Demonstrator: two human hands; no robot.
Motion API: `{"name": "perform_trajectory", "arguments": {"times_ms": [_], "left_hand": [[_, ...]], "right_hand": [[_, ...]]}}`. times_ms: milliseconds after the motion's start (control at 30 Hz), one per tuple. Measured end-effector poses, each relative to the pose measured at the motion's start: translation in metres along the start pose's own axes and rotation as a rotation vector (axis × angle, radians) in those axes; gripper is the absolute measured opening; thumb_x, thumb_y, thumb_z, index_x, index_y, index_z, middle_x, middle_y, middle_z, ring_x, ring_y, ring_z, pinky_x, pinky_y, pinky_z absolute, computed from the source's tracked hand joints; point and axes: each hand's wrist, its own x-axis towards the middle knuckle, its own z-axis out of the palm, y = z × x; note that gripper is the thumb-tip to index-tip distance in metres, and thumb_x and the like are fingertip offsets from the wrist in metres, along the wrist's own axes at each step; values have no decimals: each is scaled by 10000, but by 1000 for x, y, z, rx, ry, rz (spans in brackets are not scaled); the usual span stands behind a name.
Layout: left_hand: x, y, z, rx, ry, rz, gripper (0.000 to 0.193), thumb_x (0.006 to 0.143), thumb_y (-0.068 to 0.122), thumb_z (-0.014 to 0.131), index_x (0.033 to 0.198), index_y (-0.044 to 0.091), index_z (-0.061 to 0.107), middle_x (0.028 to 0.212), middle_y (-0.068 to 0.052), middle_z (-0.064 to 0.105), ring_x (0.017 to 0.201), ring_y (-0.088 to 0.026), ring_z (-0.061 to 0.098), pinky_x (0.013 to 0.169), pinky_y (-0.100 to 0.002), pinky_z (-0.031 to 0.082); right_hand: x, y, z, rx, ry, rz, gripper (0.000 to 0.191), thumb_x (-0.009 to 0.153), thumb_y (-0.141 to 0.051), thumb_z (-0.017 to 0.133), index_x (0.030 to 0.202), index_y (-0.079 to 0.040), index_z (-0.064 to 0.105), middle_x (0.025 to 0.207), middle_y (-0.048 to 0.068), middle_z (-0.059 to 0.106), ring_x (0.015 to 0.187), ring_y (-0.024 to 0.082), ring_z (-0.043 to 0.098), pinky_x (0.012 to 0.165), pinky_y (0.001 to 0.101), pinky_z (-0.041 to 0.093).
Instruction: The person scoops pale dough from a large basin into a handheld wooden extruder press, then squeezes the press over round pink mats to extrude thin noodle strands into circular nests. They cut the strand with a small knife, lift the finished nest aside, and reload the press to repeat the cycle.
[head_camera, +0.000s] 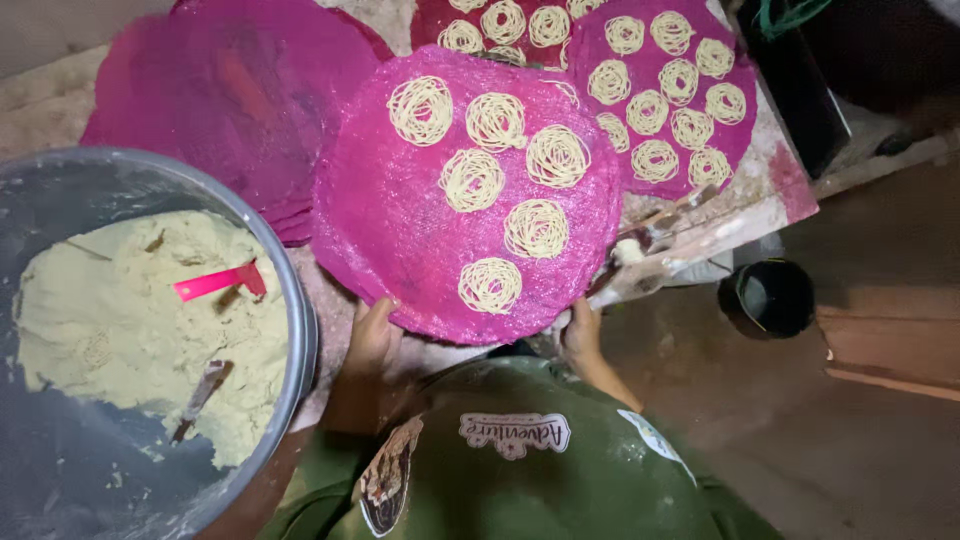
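Observation:
A round magenta woven mat (400, 220) lies tilted in front of me, carrying several pale yellow noodle coils (497, 122). My left hand (373, 338) grips the mat's near left edge. My right hand (581, 333) grips its near right edge. The mat rests partly over other mats. My green shirt fills the bottom of the view.
A large grey tub (296, 300) of pale dough with a pink scraper (217, 282) and a knife sits at left. More magenta mats lie behind: bare ones (230, 90) and coil-covered ones (740, 130). A small black bucket (772, 296) stands on the floor at right.

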Motion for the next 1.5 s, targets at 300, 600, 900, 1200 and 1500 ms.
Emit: {"name": "perform_trajectory", "arguments": {"times_ms": [300,600,900,1200,1500], "left_hand": [[14,-26,31,-195,124,-707,520,1062,123,490,1570,118,380,1349,-300,584,1041,-315,361,1058,-609,233],[4,63,39,634,454,183,663,868,90,653,1453,-17,359,1409,-196,471,1345,-325,475,1188,-426,306],[84,185,78,-1207,-552,122,903,926,625,549,1549,29,282,1473,-177,527,1410,-307,493,1235,-483,345],[153,152,100,-1445,-410,262,218,1041,331,506,986,120,527,902,-22,577,973,-208,590,1052,-405,465],[161,131,69,-1451,-316,264,303,1010,415,486,901,139,545,802,-24,567,832,-182,582,870,-385,503]], "right_hand": [[7,-66,-77,-645,185,-258,239,1078,-242,607,1113,-16,675,1054,46,657,950,142,594,843,312,477],[2,-153,-30,-792,-481,-224,350,1054,-297,671,1165,5,533,1070,115,583,1022,185,573,960,345,482],[36,-176,81,-772,-1187,940,906,895,-750,309,1338,14,514,1161,170,701,1034,238,716,900,401,585],[84,-216,139,-1524,-1037,564,905,944,-732,209,1011,-30,776,822,115,758,761,237,701,724,427,571],[70,-181,170,-1674,-932,456,815,872,-771,277,1062,-97,694,797,91,721,716,236,670,672,417,564]]}}
